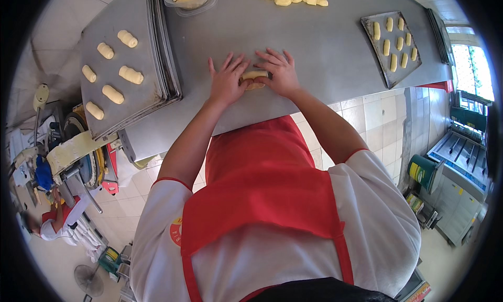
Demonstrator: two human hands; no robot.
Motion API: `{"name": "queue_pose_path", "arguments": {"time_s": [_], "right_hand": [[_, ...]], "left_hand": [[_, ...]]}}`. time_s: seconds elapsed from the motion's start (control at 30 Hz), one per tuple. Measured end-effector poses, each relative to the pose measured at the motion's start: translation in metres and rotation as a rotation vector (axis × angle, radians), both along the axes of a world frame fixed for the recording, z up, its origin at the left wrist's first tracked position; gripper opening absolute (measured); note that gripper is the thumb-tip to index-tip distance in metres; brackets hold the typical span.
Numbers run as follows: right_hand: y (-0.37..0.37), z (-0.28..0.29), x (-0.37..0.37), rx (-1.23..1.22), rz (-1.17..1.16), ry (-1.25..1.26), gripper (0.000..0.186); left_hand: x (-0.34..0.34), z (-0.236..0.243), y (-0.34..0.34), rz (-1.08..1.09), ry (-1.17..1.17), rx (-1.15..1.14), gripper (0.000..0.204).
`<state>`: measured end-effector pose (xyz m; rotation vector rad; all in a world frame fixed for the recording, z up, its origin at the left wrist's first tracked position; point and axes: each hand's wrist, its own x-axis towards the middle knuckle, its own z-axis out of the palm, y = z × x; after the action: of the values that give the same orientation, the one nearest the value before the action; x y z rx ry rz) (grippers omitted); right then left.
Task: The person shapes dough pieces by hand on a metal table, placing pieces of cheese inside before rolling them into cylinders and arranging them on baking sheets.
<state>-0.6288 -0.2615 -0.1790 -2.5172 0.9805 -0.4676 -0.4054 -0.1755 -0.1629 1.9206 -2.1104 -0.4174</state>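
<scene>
The shaping of dough appears to be partly done. One dough piece (255, 74) is being worked on the counter (325, 40), near its front edge, directly between the left hand (228, 82) and the right hand (279, 74). It is touched at its left end by the one and at its right end by the other. The fingers of both hands are fanned apart, and the thumbs are set on the near side of the piece; whether the grip is clamped on the dough or only laid against it cannot be told. The piece seems to be only partly rolled, so its shaping is judged unfinished.

What looks finished is laid out on either side. Six plump rolls (130, 75) are spaced on the left tray (144, 50), which is set on top of a stack of trays. Nine slimmer rolls (393, 62) are arranged in rows on the right tray (395, 78), well apart from the hands.

What is left is judged to be the group of dough lumps (283, 0) at the far edge of view, not yet rolled. More pale pieces are held in a plastic tub (205, 3) beside the stack; their stage cannot be told.
</scene>
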Motion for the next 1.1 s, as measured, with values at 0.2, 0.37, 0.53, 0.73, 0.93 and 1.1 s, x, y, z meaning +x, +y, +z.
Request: {"name": "queue_pose_path", "arguments": {"time_s": [0.2, 0.37, 0.53, 0.73, 0.93, 1.1], "right_hand": [[0.000, -0.001, -0.018, 0.034, 0.040, 0.107, 0.040], [0.003, -0.001, 0.002, -0.049, -0.017, 0.029, 0.043], [0.007, 0.007, -0.015, 0.133, 0.024, 0.154, 0.046], [0.000, 0.003, -0.002, -0.015, 0.046, 0.086, 0.052], [-0.002, 0.011, -0.011, 0.060, 0.058, 0.136, 0.052], [0.003, 0.002, -0.007, -0.026, 0.137, 0.160, 0.054]], "left_hand": [[-0.009, 0.017, -0.007, -0.080, -0.038, 0.217, 0.055], [0.001, -0.019, 0.007, 0.046, 0.008, -0.127, 0.053], [-0.004, 0.019, 0.008, -0.101, -0.040, 0.304, 0.054], [0.004, -0.023, 0.010, 0.030, 0.042, -0.231, 0.052], [-0.001, 0.010, 0.003, -0.136, -0.052, 0.215, 0.058], [-0.003, -0.026, 0.027, 0.056, -0.047, -0.099, 0.056]]}}
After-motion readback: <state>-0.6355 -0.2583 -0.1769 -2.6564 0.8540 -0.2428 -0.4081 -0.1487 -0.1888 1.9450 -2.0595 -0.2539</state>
